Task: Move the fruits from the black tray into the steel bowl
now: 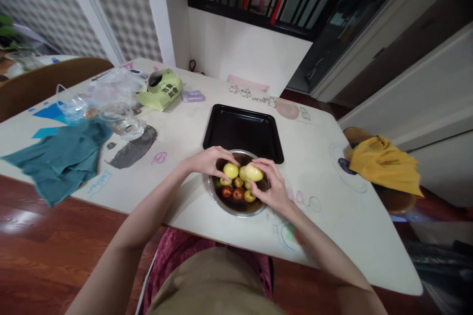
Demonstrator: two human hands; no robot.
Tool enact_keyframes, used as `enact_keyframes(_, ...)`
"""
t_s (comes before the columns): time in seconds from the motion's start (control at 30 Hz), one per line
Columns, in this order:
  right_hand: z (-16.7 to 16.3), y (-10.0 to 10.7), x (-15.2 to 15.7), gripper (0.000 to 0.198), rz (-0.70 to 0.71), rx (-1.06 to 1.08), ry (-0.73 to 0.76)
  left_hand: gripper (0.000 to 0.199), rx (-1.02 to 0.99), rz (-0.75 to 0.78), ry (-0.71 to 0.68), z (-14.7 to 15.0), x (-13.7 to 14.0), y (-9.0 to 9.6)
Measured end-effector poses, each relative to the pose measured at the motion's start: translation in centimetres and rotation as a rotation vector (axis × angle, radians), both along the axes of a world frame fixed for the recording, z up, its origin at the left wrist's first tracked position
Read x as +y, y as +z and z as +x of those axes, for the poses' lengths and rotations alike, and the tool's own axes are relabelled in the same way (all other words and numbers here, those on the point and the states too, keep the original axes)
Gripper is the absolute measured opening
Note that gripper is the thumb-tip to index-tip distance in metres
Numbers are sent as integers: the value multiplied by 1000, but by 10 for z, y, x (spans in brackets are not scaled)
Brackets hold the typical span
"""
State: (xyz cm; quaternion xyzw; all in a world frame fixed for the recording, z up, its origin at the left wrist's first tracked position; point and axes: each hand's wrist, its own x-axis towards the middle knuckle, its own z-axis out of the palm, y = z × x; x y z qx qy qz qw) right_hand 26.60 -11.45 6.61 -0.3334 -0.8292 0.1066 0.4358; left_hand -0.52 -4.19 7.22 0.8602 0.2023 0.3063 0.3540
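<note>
A round metal bowl (240,215) stands near the front edge of the table and holds several yellow and reddish-brown fruits. My left hand (211,161) reaches in from the left, its thumb and fingers closed around a round yellow fruit (231,171). From the right, my right hand (275,189) grips a paler, oval yellow fruit (254,172) between thumb and fingers, above the others. Two reddish fruits, one a red fruit (226,192), lie in the front of the bowl beside a spotted yellow fruit (250,196). Directly behind the bowl lies a black rectangular tray (244,130).
On the left of the white table (177,192) are a teal cloth (66,152), a clear glass pitcher (120,118), a plastic bag (114,86) and a green box (162,91). A yellow cloth (382,162) hangs over a chair at the right.
</note>
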Motion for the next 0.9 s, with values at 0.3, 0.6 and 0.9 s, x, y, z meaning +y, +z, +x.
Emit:
enact_keyframes(0.3,-5,-17,-23,56,-12,87,7,46,84,8,1,5,-2,-5)
enact_keyframes(0.6,1,-18,-26,55,-30,-62,120,50,42,21,-5,2,1,-6)
enact_keyframes(0.9,-1,-16,-26,31,-41,-74,128,54,113,64,-21,0,4,-13)
